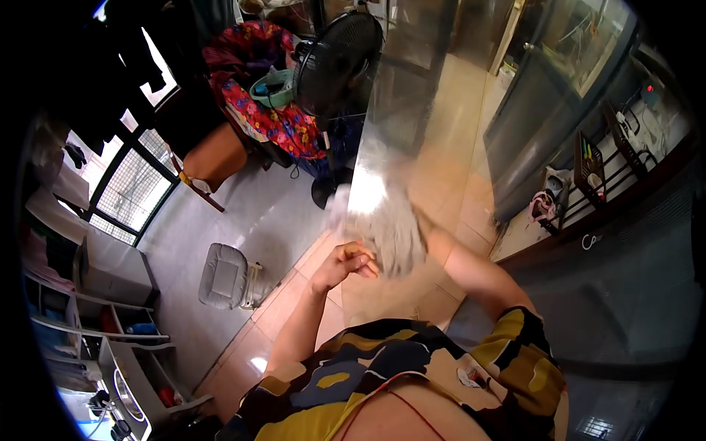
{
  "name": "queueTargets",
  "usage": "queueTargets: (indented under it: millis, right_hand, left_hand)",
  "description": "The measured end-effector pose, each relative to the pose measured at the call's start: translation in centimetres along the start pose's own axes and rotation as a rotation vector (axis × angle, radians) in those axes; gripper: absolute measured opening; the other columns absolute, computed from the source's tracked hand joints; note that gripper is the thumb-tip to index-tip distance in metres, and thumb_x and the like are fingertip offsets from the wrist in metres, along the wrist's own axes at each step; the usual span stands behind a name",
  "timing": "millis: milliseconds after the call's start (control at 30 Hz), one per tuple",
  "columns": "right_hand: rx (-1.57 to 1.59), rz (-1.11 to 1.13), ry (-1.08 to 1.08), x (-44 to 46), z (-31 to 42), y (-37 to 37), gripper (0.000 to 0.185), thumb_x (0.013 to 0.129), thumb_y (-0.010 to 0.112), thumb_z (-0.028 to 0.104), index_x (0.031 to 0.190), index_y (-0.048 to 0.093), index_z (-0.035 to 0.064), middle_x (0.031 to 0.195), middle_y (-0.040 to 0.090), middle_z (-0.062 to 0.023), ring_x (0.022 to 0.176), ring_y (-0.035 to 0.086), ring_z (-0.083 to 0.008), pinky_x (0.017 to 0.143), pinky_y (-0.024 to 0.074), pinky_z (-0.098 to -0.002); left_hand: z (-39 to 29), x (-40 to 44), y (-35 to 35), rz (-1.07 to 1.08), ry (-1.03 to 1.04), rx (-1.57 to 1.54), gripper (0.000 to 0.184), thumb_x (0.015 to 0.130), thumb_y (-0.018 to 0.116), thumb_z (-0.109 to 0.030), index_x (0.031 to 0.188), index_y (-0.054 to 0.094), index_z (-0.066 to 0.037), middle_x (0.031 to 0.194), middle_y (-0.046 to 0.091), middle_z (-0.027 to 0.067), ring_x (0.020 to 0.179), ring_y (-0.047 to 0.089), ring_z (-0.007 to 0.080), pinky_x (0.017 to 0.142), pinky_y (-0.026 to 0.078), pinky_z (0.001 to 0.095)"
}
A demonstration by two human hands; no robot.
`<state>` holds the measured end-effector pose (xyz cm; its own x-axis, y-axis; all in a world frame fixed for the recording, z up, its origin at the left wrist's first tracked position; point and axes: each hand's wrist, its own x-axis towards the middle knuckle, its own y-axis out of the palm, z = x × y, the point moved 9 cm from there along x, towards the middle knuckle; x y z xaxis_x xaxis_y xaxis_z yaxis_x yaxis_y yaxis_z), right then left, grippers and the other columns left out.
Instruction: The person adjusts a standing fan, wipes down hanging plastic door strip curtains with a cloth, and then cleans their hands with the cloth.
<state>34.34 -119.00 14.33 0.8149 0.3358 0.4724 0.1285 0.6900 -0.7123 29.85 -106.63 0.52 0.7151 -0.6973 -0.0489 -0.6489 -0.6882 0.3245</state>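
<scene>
A crumpled light grey cloth (397,239) lies in front of a clear, shiny panel (373,158), with its upper part blurred. My right forearm reaches up along the right side of the cloth. My right hand (413,176) is a skin-toned smear near the top of the cloth, so its fingers cannot be made out. My left hand (346,265) is beside the lower left edge of the cloth, its fingers curled in towards the thumb. Whatever may be between them is too small to tell.
Behind the panel, a black fan (340,62) stands by a floral-covered table (276,121). A brown chair (215,158) and a grey cushioned stool (224,275) are on the left. Shelves (140,342) stand lower left. At right is a dark-framed door (540,110) beside racks (588,173).
</scene>
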Motion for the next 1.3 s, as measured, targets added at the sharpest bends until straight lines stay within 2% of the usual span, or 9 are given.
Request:
queueTargets:
  millis: [33,100,333,367,533,667,900,1100,1300]
  right_hand:
    - [-0.008,0.031,-0.013,-1.1,0.7,0.7,0.059,0.095,0.037,0.047,0.133,0.043,0.0018,0.129,0.051,-0.0158,0.113,0.053,-0.0277,0.097,0.0441,-0.0388]
    - [-0.003,0.050,-0.024,-2.1,1.3,0.7,0.058,0.095,0.038,0.046,0.132,0.044,0.0018,0.128,0.051,-0.0156,0.112,0.053,-0.0274,0.097,0.0443,-0.0386]
    - [-0.012,-0.192,0.073,3.4,-3.5,-7.1,0.056,0.095,0.039,0.044,0.131,0.045,0.0017,0.127,0.052,-0.0150,0.111,0.054,-0.0264,0.096,0.0450,-0.0379]
    - [-0.001,-0.241,0.097,4.6,-4.4,-8.8,0.056,0.095,0.039,0.044,0.130,0.045,0.0017,0.126,0.053,-0.0149,0.111,0.054,-0.0263,0.096,0.0451,-0.0378]
    - [0.028,-0.396,0.180,8.9,-7.1,-13.6,0.054,0.095,0.041,0.043,0.129,0.046,0.0016,0.125,0.053,-0.0144,0.109,0.055,-0.0255,0.095,0.0456,-0.0373]
    - [0.027,-0.328,0.129,8.8,-5.0,-9.3,0.053,0.095,0.042,0.042,0.129,0.047,0.0016,0.124,0.054,-0.0140,0.108,0.055,-0.0249,0.094,0.0460,-0.0369]
    - [0.081,0.018,0.037,2.2,1.3,3.0,0.051,0.095,0.043,0.040,0.127,0.048,0.0015,0.122,0.055,-0.0134,0.107,0.056,-0.0239,0.093,0.0466,-0.0362]
    - [0.389,-0.069,0.215,2.7,-1.7,0.5,0.049,0.095,0.045,0.039,0.126,0.049,0.0014,0.121,0.056,-0.0128,0.105,0.057,-0.0231,0.092,0.0472,-0.0355]
    - [1.040,-0.305,0.381,6.7,-6.3,-5.6,0.047,0.095,0.046,0.037,0.125,0.050,0.0013,0.119,0.057,-0.0122,0.104,0.057,-0.0222,0.091,0.0478,-0.0349]
  left_hand:
    - [-0.5,-0.2,0.4,-0.021,0.061,-0.031,0.023,0.095,0.053,-0.013,0.115,0.051,-0.002,0.092,0.067,0.0156,0.083,0.068,0.0257,0.073,0.056,0.0332]
    - [0.7,0.3,0.2,-0.020,-0.063,0.052,0.038,0.094,0.055,-0.010,0.127,0.040,0.000,0.094,0.066,0.0187,0.083,0.067,0.0295,0.072,0.057,0.0355]
    - [-0.1,0.5,1.3,0.076,-0.055,-0.043,0.018,0.096,0.053,-0.019,0.102,0.058,-0.003,0.092,0.068,0.0139,0.083,0.067,0.0221,0.077,0.054,0.0319]
    - [0.0,0.5,1.0,0.073,-0.055,-0.049,0.013,0.096,0.051,-0.012,0.104,0.056,-0.003,0.090,0.068,0.0139,0.084,0.067,0.0208,0.076,0.054,0.0317]
    - [0.4,0.2,0.4,0.126,-0.065,-0.016,0.017,0.095,0.054,-0.018,0.103,0.057,-0.003,0.090,0.067,0.0134,0.083,0.067,0.0220,0.077,0.054,0.0320]
    - [-0.4,0.4,0.2,0.135,-0.052,-0.032,0.012,0.096,0.050,-0.009,0.100,0.058,-0.001,0.089,0.067,0.0131,0.081,0.067,0.0216,0.076,0.055,0.0326]
    - [-1.2,-0.5,-2.3,0.060,-0.008,0.031,0.013,0.096,0.051,-0.010,0.102,0.057,-0.001,0.090,0.067,0.0127,0.084,0.067,0.0230,0.076,0.055,0.0321]
    - [-1.6,-0.9,-1.9,0.086,-0.064,-0.022,0.014,0.096,0.052,-0.013,0.103,0.057,-0.002,0.091,0.067,0.0128,0.085,0.068,0.0247,0.076,0.055,0.0335]
    - [-1.2,-1.4,-1.4,0.087,-0.099,0.009,0.014,0.095,0.052,-0.013,0.102,0.058,-0.002,0.090,0.068,0.0121,0.084,0.068,0.0235,0.076,0.054,0.0326]
